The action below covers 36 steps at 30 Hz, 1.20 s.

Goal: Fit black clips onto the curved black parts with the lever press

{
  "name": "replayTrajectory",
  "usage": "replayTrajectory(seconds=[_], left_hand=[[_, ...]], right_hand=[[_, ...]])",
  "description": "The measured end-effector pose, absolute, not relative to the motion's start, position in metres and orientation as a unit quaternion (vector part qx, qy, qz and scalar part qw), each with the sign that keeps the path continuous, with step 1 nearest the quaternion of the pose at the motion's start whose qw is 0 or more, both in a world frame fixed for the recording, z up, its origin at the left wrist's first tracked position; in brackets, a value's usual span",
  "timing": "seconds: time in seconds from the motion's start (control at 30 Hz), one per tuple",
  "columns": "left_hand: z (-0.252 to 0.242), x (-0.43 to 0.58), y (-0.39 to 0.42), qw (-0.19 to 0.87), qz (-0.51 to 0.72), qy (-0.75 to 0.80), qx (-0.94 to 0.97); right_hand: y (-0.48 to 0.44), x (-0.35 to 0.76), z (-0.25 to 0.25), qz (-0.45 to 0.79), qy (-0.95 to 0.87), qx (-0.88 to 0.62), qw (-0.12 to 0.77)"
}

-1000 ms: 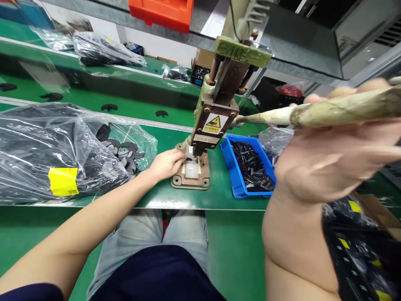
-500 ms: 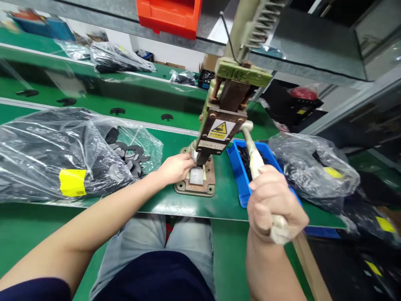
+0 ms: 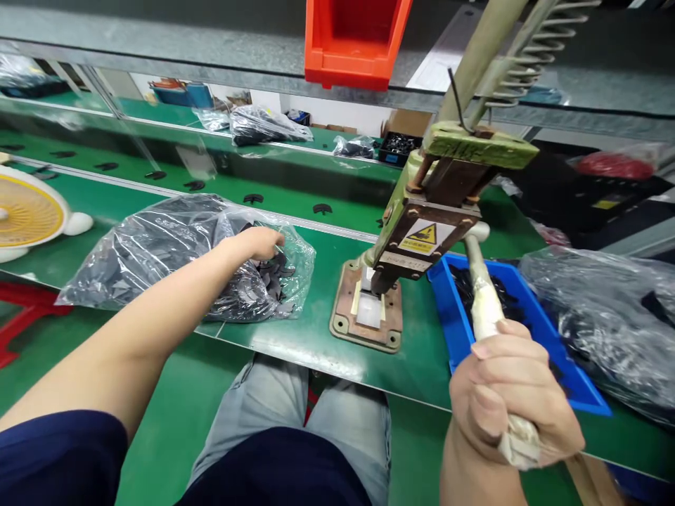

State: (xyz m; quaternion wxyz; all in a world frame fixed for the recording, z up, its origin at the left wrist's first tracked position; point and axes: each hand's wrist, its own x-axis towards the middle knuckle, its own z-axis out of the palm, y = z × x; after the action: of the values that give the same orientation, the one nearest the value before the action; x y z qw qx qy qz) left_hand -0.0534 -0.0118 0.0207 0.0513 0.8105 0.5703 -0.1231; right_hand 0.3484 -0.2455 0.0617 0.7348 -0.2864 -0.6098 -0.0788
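Note:
My left hand (image 3: 264, 244) is over the mouth of a clear plastic bag (image 3: 152, 239), at the dark, flat curved pieces (image 3: 277, 277) spilling from it. Its fingers are bent together and point down; whatever they hold is hidden. My right hand (image 3: 519, 393) is wrapped round the tape-covered lever handle (image 3: 486, 309) of a green hand press (image 3: 422, 225). Below the ram, a pale translucent block (image 3: 369, 310) sits on the rusty press base (image 3: 345, 309), with a small dark part under the ram that I cannot make out clearly.
Right of the press stands a blue bin (image 3: 448, 316) with dark parts, beside another clear bag (image 3: 606, 323). An orange bin (image 3: 353, 63) hangs over the shelf edge. Several dark pieces lie in a row on the green strip (image 3: 285, 190) behind. A yellow-and-white fan (image 3: 31, 211) is far left.
My left hand has moved left from the press base to the pieces at the bag. My right hand stays on the lever handle. The view has shifted left.

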Motion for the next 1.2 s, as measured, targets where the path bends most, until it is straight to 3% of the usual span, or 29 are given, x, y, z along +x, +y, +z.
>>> replayTrajectory(seconds=[0.17,0.9,1.2], left_hand=[[0.003,-0.08,0.001,0.106,-0.153,0.542,0.819],[0.0,-0.048,-0.004,0.007,-0.177,0.496,0.85],[0.021,0.008,-0.056,0.054,0.009,0.432,0.9]], right_hand=[[-0.249,0.348,0.062,-0.068,-0.617,-0.29,0.728],[-0.254,0.351,0.065,-0.06,-0.64,-0.304,0.703],[-0.257,0.35,0.066,-0.04,-0.655,-0.294,0.695]])
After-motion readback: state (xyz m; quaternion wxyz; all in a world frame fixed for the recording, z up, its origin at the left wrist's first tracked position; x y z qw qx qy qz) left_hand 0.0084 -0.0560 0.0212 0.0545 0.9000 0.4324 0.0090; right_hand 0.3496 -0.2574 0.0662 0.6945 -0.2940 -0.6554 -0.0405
